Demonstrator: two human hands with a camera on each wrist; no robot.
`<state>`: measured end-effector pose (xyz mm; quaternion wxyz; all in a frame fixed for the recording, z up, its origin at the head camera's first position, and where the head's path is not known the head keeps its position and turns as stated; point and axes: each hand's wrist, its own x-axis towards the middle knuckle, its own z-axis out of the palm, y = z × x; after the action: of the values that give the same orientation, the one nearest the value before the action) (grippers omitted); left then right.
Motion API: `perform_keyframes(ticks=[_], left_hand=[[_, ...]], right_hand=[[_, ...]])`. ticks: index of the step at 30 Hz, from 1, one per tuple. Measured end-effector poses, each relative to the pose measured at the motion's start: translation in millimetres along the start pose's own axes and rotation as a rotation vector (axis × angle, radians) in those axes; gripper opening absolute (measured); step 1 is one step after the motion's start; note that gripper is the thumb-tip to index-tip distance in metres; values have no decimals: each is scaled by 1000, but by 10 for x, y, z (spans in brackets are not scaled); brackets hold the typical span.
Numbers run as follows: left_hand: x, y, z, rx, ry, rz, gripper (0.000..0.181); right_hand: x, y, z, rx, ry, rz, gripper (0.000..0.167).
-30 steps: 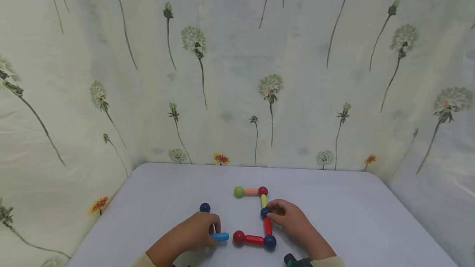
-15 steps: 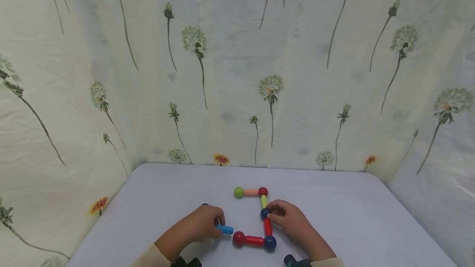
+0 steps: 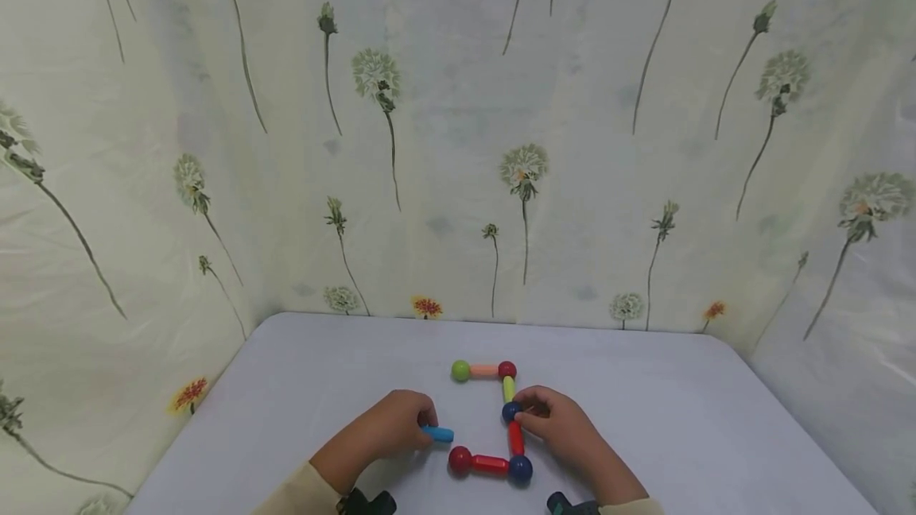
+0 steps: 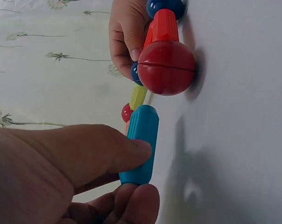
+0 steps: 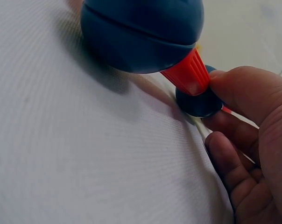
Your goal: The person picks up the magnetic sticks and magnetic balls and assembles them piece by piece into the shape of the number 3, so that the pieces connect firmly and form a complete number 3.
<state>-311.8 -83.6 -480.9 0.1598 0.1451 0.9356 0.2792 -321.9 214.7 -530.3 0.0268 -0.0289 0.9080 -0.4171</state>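
Observation:
A light-blue magnetic rod (image 3: 440, 434) is pinched between the thumb and fingers of my left hand (image 3: 401, 424). Its free end points toward the red ball (image 3: 460, 460) and stands apart from it. In the left wrist view the blue rod (image 4: 140, 135) is above the table, its shadow below. From the red ball a chain runs: red rod (image 3: 490, 464), dark-blue ball (image 3: 520, 469), second red rod (image 3: 516, 438), middle dark-blue ball (image 3: 511, 412). My right hand (image 3: 561, 420) pinches that middle ball, also seen in the right wrist view as a small blue ball (image 5: 199, 102).
Beyond the middle ball the chain continues with a yellow-green rod (image 3: 509, 388), a red ball (image 3: 506, 370), a peach rod (image 3: 484, 370) and a green ball (image 3: 461, 370). All lie on the white table (image 3: 644, 388). A flowered cloth (image 3: 444, 141) hangs behind.
My left hand has carried the blue rod right and slightly farther forward, near the red ball. A loose dark-blue ball beyond that hand has dropped out of sight. My right hand stays put.

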Motion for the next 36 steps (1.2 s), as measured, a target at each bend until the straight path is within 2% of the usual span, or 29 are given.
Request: perform_keyframes(ticks=[9, 21, 36], left_hand=[[129, 122, 28, 10, 46, 11, 12], [295, 245, 140, -69, 43, -33, 11], [416, 430, 250, -66, 55, -44, 11]], right_hand=[[4, -4, 17, 6, 7, 13, 27], [17, -9, -3, 1, -10, 10, 27], [3, -15, -3, 4, -6, -6, 26]])
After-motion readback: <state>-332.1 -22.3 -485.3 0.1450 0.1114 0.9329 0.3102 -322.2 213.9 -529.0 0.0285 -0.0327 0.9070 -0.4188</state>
